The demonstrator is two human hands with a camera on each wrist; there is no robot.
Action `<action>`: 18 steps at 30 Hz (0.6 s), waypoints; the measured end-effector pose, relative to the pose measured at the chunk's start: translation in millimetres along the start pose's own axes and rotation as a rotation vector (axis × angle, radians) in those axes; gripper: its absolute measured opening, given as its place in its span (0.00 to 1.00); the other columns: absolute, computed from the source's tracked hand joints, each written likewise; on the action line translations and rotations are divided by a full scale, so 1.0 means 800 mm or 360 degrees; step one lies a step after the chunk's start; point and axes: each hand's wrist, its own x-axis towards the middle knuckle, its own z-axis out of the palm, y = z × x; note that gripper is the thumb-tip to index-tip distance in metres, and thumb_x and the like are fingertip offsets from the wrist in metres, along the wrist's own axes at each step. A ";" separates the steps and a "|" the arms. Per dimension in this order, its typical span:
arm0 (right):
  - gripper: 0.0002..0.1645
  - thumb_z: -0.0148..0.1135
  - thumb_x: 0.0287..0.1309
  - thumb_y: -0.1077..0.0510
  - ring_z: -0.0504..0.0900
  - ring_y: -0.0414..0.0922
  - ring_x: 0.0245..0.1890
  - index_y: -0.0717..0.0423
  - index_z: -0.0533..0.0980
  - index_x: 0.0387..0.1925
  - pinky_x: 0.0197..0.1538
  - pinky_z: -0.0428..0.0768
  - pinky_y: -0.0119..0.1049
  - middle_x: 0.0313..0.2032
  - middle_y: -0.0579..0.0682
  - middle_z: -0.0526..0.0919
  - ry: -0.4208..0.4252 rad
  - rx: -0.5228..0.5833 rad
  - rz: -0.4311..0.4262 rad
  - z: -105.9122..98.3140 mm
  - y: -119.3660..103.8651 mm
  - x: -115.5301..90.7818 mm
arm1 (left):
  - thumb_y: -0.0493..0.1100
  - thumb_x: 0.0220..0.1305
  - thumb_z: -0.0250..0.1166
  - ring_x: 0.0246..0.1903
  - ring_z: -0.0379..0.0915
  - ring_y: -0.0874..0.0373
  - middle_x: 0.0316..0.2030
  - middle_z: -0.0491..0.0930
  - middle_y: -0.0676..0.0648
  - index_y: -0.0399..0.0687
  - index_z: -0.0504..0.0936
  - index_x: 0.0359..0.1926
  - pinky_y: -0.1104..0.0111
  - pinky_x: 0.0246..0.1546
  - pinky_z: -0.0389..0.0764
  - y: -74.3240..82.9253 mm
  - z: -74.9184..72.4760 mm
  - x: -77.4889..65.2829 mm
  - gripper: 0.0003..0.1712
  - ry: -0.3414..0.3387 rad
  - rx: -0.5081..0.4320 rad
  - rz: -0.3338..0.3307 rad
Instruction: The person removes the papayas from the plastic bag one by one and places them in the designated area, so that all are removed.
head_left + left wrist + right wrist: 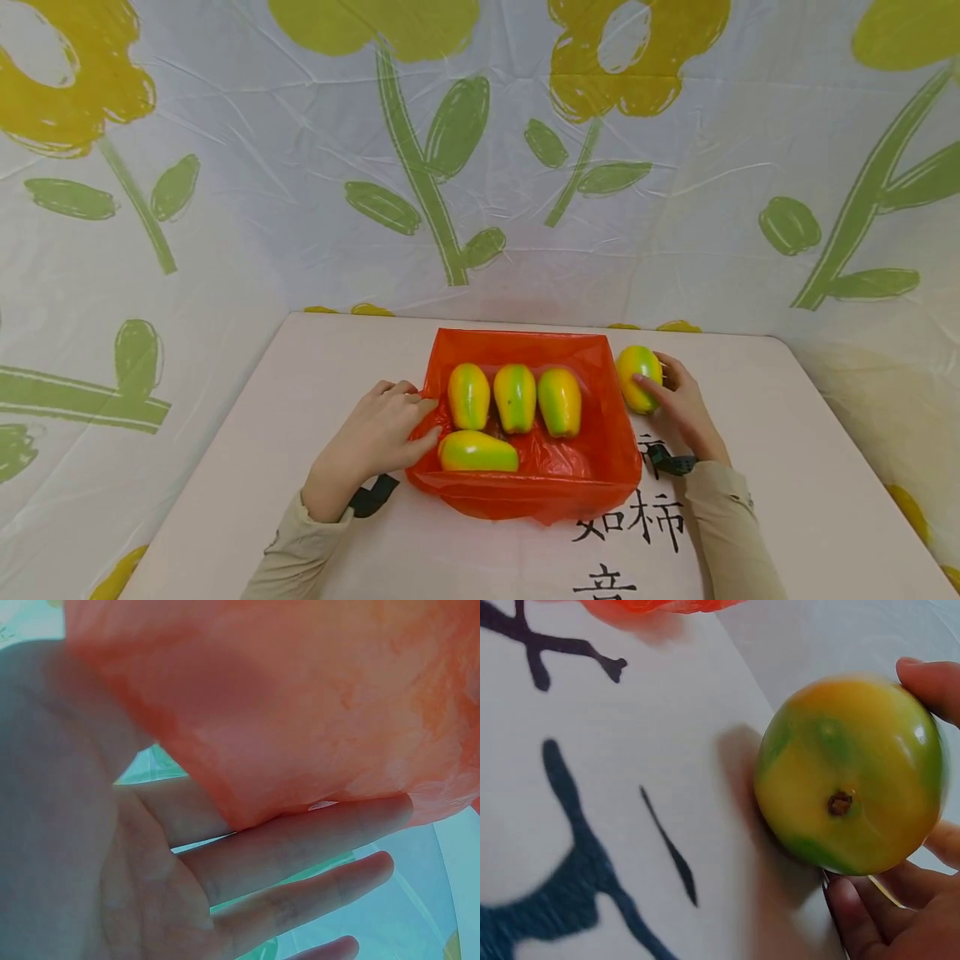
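Observation:
A red plastic bag (pixel 585 454), spread into a box shape with an open top, stands mid-table. Three yellow-green papayas (pixel 515 398) stand in a row inside it, and another papaya (pixel 478 452) lies sideways in front of them. At the bag's left side is my left hand (pixel 386 425), its fingers (pixel 300 844) straight and touching the thin red plastic (pixel 262 712); part of the thumb is hidden behind the plastic. Right of the bag, my right hand (pixel 686 408) grips a papaya (pixel 851 776) between thumb and fingers, close over the table.
Black brush characters (pixel 656 521) mark the pale tabletop (pixel 247 467) in front of and right of the bag. A flower-printed cloth (pixel 315 167) hangs behind the table and along both sides. Dark straps (pixel 372 496) circle both wrists.

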 end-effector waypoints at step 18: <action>0.57 0.60 0.63 0.36 0.52 0.67 0.71 0.54 0.42 0.78 0.69 0.54 0.66 0.74 0.68 0.48 0.0003 0.0001 0.0119 -0.018 0.001 -0.003 | 0.51 0.61 0.64 0.46 0.76 0.48 0.36 0.86 0.47 0.46 0.87 0.45 0.51 0.52 0.74 0.001 -0.001 -0.002 0.18 0.0002 0.0003 -0.0002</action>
